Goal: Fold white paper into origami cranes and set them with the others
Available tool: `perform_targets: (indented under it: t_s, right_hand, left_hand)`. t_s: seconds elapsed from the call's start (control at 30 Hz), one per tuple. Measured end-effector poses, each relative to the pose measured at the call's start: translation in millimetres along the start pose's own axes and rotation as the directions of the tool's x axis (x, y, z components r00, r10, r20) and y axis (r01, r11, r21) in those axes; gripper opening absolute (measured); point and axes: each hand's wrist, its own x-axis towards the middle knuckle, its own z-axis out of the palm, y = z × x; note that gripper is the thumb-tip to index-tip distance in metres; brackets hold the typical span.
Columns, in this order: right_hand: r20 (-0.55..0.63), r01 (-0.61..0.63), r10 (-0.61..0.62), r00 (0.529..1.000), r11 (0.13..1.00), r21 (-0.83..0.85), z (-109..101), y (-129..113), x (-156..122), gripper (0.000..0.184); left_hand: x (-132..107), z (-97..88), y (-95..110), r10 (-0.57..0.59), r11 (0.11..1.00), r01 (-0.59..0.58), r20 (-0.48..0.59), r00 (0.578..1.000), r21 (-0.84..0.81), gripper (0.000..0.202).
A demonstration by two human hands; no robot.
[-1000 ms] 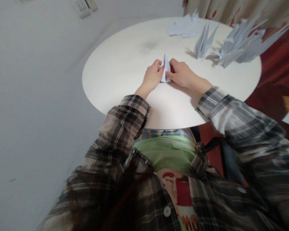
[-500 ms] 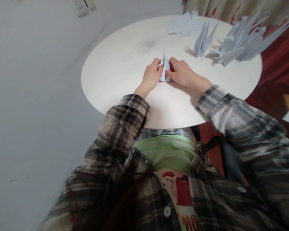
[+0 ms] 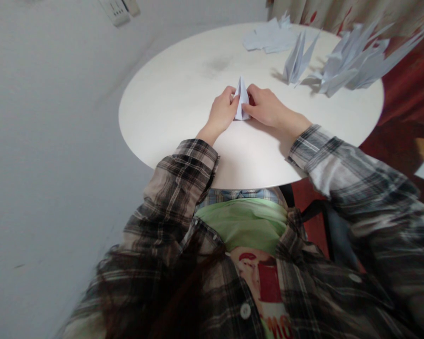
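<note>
A small folded piece of white paper [image 3: 241, 96], pointed at its far end, rests on the round white table [image 3: 183, 94]. My left hand [image 3: 222, 112] pinches its left side with fingers closed. On the other side my right hand [image 3: 265, 107] grips the paper too, fingers curled over the fold. Both hands rest on the tabletop near its middle.
A folded paper figure [image 3: 297, 61] stands behind my right hand. A cluster of several more folded figures [image 3: 353, 63] sits at the right rim. Flat paper sheets [image 3: 268, 37] lie at the far edge. A grey wall runs along the left; red floor shows on the right.
Hands and paper stay nearly as they were. The view has shifted very slightly.
</note>
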Motion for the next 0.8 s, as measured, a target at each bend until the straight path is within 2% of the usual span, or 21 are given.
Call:
perform_targets:
  t_s: [0.33,0.8]
  right_hand:
    - [0.0,-0.005,0.005,1.0,1.0,-0.01,0.2,-1.1,-0.9,0.016]
    - [-0.017,0.031,-0.031,0.999,0.999,-0.019,4.7,2.4,-0.7,0.024]
  left_hand:
    - [1.1,1.7,-0.9,0.011,0.999,-0.011,-0.009,1.0,0.031,0.02]
    - [0.4,3.1,-3.4,0.025,1.0,-0.025,-0.017,1.0,0.011,0.016]
